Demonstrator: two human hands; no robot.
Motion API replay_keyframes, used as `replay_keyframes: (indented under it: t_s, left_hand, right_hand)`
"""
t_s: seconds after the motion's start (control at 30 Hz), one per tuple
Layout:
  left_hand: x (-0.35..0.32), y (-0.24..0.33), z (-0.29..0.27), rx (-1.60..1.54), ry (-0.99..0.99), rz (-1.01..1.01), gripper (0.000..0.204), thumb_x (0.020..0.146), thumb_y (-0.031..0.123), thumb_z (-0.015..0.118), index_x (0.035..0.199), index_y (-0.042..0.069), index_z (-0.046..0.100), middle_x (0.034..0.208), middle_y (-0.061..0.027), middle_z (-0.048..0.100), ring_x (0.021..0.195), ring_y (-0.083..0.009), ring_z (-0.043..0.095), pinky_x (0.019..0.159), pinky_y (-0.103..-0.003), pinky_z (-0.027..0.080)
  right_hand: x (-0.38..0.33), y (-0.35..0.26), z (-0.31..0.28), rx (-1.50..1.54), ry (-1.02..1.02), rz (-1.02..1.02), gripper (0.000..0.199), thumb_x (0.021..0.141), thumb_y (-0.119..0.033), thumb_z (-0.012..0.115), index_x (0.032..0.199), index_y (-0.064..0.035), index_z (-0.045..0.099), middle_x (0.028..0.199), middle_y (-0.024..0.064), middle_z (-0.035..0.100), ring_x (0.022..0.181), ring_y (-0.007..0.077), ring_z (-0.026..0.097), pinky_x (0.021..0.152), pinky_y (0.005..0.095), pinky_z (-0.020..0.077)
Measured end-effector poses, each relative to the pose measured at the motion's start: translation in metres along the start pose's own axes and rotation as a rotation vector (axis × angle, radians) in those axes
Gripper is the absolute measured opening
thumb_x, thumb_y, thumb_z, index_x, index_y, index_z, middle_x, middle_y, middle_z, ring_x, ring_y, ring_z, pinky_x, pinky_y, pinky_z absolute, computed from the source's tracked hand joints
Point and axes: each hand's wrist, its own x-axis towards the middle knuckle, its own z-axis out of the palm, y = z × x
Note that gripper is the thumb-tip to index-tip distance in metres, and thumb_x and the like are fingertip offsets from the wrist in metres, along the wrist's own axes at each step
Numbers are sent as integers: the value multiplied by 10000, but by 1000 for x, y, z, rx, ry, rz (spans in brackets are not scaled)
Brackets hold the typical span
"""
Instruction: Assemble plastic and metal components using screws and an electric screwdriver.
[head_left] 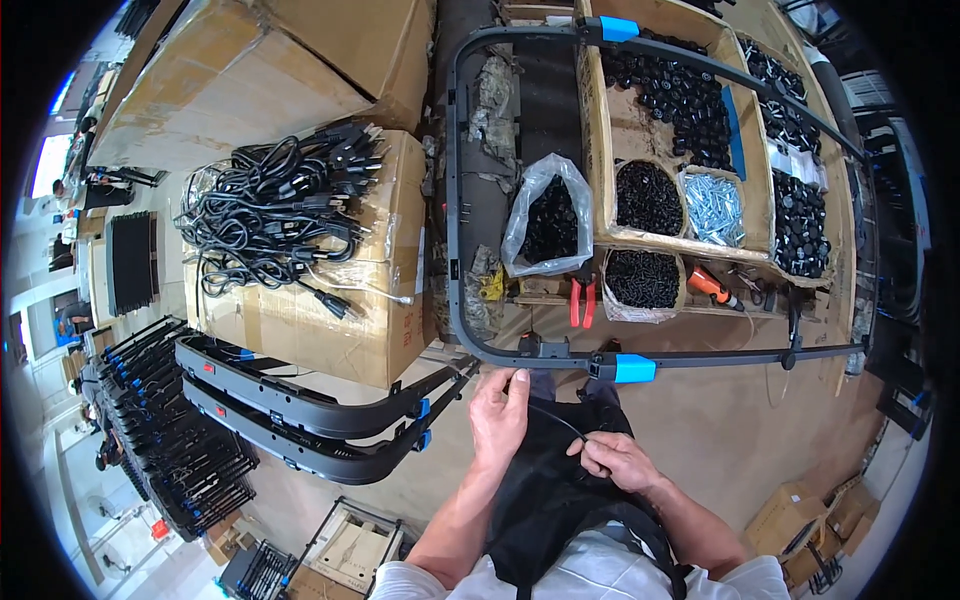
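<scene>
A large black rectangular frame [455, 220] with rounded corners and blue clips lies across the work area in front of me. My left hand [497, 420] is closed just under its near rail, thumb tip against the rail's edge. A thin black cable [562, 424] runs from behind the left hand's fingers to my right hand [616, 460], which grips it in front of my apron. The cable's end at the left hand is hidden. Along the near rail sit a small black bracket [545, 348] and a blue clip [634, 368].
Coiled power cords [280, 205] lie on a cardboard box [300, 345] at left, above two curved black frame parts [300, 420]. Beyond the rail are a divided cardboard tray [594, 130] of screws and black knobs, a plastic bag [517, 240], red-handled pliers [582, 300] and an orange tool [710, 285].
</scene>
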Motion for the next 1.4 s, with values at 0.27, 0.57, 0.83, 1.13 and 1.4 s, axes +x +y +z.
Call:
replay_keyframes:
  t_s: [0.27,0.57,0.83,1.13,1.4]
  left_hand:
    - [-3,-10,8,-406,-87,-110,251,1072,203,651,1149,-32,693,985,-75,732,948,-137,652,903,-319,524]
    - [-33,-15,-3,-355,-137,-42,359,1156,236,480,1367,-35,581,1158,-113,743,972,-166,666,946,-333,545]
    - [-9,-1,9,-615,-303,-225,333,1167,272,482,1166,14,692,767,-16,653,671,-96,615,631,-252,502]
    - [-2,-21,0,-821,-414,-292,291,1169,302,481,1215,68,647,763,50,481,614,-53,382,544,-235,323]
    - [-8,-54,-38,-182,-537,84,318,1140,226,464,1354,35,600,1049,-51,724,1017,-172,666,928,-342,522]
  right_hand:
    - [8,-5,-4,83,-48,-11,376,1140,-321,516,1211,13,675,799,-14,523,704,90,448,658,262,399]
    - [9,-6,3,-55,-109,-67,358,1140,-288,509,1233,-4,705,897,11,616,917,130,581,931,308,480]
    - [5,-40,50,-763,97,-336,282,1090,-225,563,1205,-27,729,972,90,694,966,241,660,939,345,513]
    - [113,-193,53,-1404,270,-451,436,994,-420,668,1009,2,775,892,164,738,792,297,692,791,412,545]
    - [150,-184,25,-249,619,-477,302,1074,-266,592,870,-76,708,772,-28,617,671,82,493,585,278,397]
